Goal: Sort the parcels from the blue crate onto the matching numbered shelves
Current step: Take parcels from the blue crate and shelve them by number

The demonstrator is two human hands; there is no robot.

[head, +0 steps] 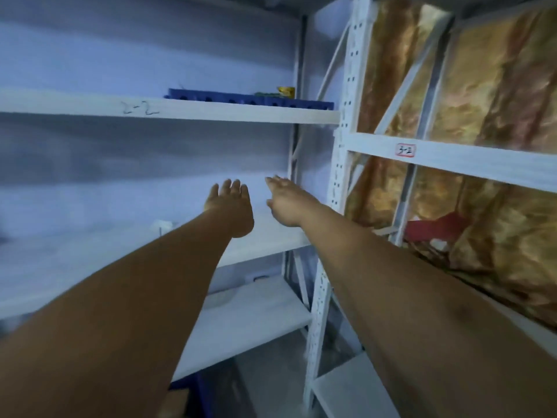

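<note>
Reaching deep into the left rack, both arms go out side by side, under the beam marked 2-2 and over the lower shelf.

Left hand — fingers straight, palm down, grip open, nothing in it. Right hand likewise: flat, fingers pointing far, empty. The hands are near each other but apart.

No parcel shows in either hand. A small pale thing at the left of that shelf is too blurred to name. Of the blue crate only a blue corner shows, low and near, under the left forearm. The brown shape beside it may be a parcel; I cannot tell.

Numbers sit on the front beams so they read from the aisle: 2-2 handwritten, and the label 3-2 red-bordered on the right rack. No number shows for the shelf under the hands.

On top of the 2-2 shelf lies a blue perforated panel with a yellow item at its far right end. Gold crinkled sheeting hangs behind the right rack.

Judgement: hands are between parcels. The next pick means drawing back and down to the crate, then reading a label before choosing a shelf.
</note>
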